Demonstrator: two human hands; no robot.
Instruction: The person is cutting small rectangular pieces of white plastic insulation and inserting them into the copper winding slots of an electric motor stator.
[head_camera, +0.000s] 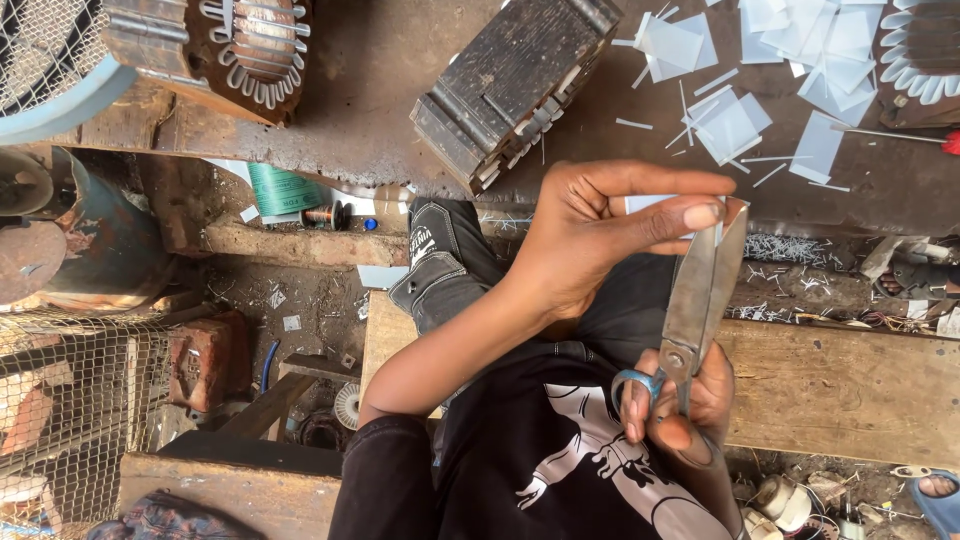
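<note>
Cluttered workshop; dark metal surface (380, 90) strewn with cut white sheet pieces (790, 60), beside a slotted stator core (515, 85). Left hand (600, 235), fingers pinched together on a small white strip (650, 203), holds it at the blades. Right hand (675, 400), fingers through the handles, grips old scissors (700, 300), blades nearly closed. Wire mesh (80, 400) lower left.

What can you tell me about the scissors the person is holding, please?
The scissors are large, of dull grey, worn metal, with a blue-wrapped finger loop. The right hand grips the handles; the blades point up, nearly closed, on a small pale sheet piece pinched in the left hand.
</note>
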